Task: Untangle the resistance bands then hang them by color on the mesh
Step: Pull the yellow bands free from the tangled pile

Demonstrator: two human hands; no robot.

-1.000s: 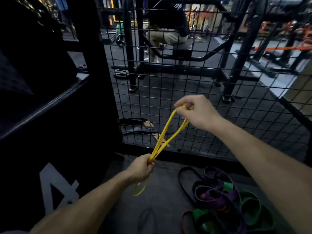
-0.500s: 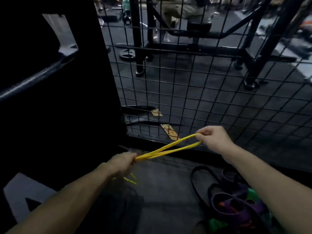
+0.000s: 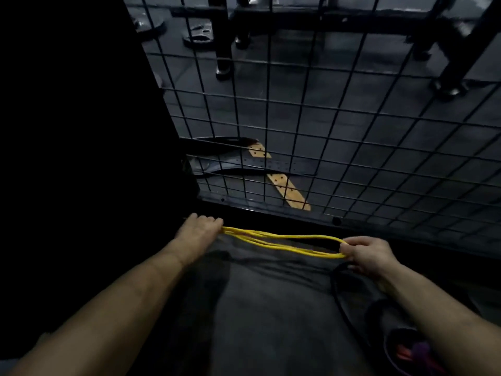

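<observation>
A thin yellow resistance band [image 3: 282, 241], doubled into several strands, stretches nearly level just above the dark floor mat. My left hand [image 3: 199, 230] grips its left end and my right hand [image 3: 367, 253] pinches its right end. The black wire mesh [image 3: 311, 115] rises right behind the band. A tangle of other bands lies at the lower right: a black loop [image 3: 343, 308] curves under my right wrist, and purple and orange bits [image 3: 414, 351] show beside my right forearm, mostly hidden by it.
A tall black box or panel [image 3: 81, 131] fills the left side. Beyond the mesh lie a dark belt-like strap with tan ends [image 3: 287, 188] and the feet of gym racks [image 3: 223, 69]. The mat [image 3: 257, 308] spreads between my forearms.
Both hands have dropped from chest height to just above the floor. The band went from steeply slanted to nearly level and longer, and my view tilted downward.
</observation>
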